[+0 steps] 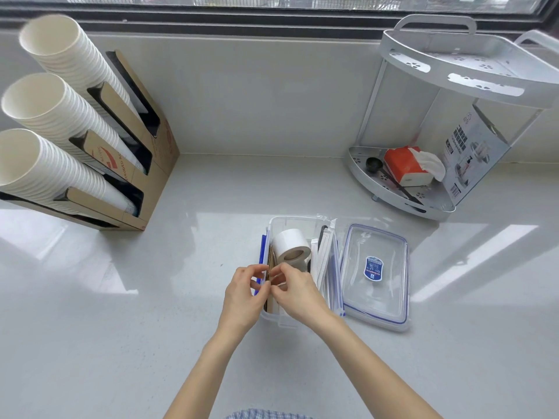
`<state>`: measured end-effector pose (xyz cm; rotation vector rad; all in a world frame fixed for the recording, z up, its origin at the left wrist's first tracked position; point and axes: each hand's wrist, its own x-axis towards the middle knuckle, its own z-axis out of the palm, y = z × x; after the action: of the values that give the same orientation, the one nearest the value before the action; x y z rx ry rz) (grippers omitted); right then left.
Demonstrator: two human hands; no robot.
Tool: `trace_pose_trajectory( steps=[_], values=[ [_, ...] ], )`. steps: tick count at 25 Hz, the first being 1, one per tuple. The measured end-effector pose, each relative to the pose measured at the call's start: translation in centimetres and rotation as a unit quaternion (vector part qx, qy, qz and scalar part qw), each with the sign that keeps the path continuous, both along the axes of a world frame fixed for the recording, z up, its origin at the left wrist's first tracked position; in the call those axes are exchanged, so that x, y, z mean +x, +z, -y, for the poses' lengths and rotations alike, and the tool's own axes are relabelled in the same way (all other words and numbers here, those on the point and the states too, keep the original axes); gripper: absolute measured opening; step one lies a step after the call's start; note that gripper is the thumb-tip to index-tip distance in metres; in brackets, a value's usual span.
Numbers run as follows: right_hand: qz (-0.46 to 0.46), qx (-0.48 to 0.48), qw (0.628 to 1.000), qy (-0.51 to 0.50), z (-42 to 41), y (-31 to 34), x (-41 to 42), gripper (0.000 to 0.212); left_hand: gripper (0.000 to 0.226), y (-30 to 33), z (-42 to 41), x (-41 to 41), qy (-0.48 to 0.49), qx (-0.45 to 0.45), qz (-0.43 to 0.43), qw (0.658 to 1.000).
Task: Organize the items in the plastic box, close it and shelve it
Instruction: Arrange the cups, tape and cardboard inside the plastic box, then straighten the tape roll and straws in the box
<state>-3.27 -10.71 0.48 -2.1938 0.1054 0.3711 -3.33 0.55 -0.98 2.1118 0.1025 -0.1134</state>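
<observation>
Both hands, left (pixel 242 293) and right (pixel 298 290), pinch flat items in the clear plastic box (pixel 298 220); sorting ongoing. Blue-rimmed clear lid (pixel 375 276) off, white corner shelf rack (pixel 402 201) waiting.

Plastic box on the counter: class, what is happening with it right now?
A person's left hand and right hand work over the near end of the open plastic box, fingers pinching thin items standing inside it. A white tape roll lies in the box. The lid rests flat on the counter beside it, not yet on.
</observation>
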Motion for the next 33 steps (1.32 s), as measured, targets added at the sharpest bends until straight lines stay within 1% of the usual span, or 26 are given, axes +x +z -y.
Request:
trace_pose_trajectory(
  steps=[3,5,6,8,9,11,13,18,21,22,24,26,29,31,33],
  values=[
    [0.03,-0.002,0.999,-0.029,0.6,0.2,0.0,0.028,0.034,-0.2,0.2,-0.1,-0.005,0.039,-0.01,0.999],
    [0.065,-0.054,0.995,-0.054,1.5,0.1,0.1,0.03,0.036,-0.4,0.2,-0.1,-0.009,0.043,-0.022,0.999],
    [0.056,-0.087,0.993,-0.051,2.0,-0.1,0.1,0.034,0.036,-0.5,0.1,-0.1,-0.01,0.037,-0.027,0.999],
    [-0.01,-0.132,0.991,-0.016,2.5,-0.6,0.0,0.041,0.036,-0.7,0.1,-0.1,-0.013,0.026,-0.032,0.999],
    [-0.041,-0.133,0.99,-0.003,2.5,-0.8,-0.1,0.042,0.036,-0.7,0.2,0.0,-0.015,0.02,-0.034,0.999],
    [-0.061,-0.113,0.992,-0.004,2.3,-1.0,-0.3,0.04,0.036,-0.7,0.1,0.0,-0.019,0.011,-0.035,0.999],
    [-0.054,-0.106,0.993,-0.009,2.1,-1.0,-0.4,0.037,0.036,-0.7,0.1,-0.1,-0.022,0.005,-0.037,0.999],
    [-0.055,-0.098,0.994,-0.002,2.6,-0.9,-0.2,0.038,0.036,-0.5,-0.1,0.4,-0.031,0.008,-0.039,0.999],
    [-0.022,-0.077,0.996,-0.03,3.0,-0.5,0.5,0.033,0.037,-0.2,-0.1,1.0,-0.027,0.017,-0.041,0.999],
    [-0.008,-0.073,0.997,-0.039,3.2,-0.3,0.9,0.031,0.038,-0.1,0.0,1.2,-0.021,0.027,-0.037,0.999],
    [0.023,-0.063,0.996,-0.054,3.7,0.0,1.8,0.027,0.042,0.2,0.1,1.7,-0.024,0.075,-0.012,0.997],
    [0.054,-0.072,0.994,-0.053,4.2,0.5,2.7,0.031,0.046,0.3,0.4,2.5,-0.044,0.126,0.038,0.99],
    [0.076,-0.14,0.987,-0.014,4.8,0.7,4.2,0.044,0.044,0.7,1.2,4.2,-0.084,0.186,0.1,0.974],
    [0.076,-0.176,0.981,0.014,4.7,0.6,5.0,0.047,0.042,0.9,1.9,5.2,-0.118,0.234,0.107,0.959],
    [0.069,-0.193,0.978,0.032,4.4,0.3,5.5,0.044,0.039,0.8,2.4,6.1,-0.149,0.262,0.1,0.948]
  ],
)
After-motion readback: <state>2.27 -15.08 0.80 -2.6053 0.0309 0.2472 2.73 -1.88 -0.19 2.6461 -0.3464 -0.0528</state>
